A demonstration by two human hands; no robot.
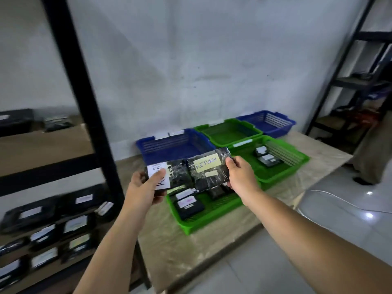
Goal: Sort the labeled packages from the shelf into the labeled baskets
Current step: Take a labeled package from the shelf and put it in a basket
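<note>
Holding two black plastic-wrapped packages side by side above the green plastic basket, left hand pinches the white-labelled one, right hand grips the yellow "RETURN" one; slick wrap could slip, or blurred basket tags invite misplacement

We see glossy, crinkled black plastic wrap on the packages, paper labels, slatted plastic baskets, and shiny floor tiles.
</note>
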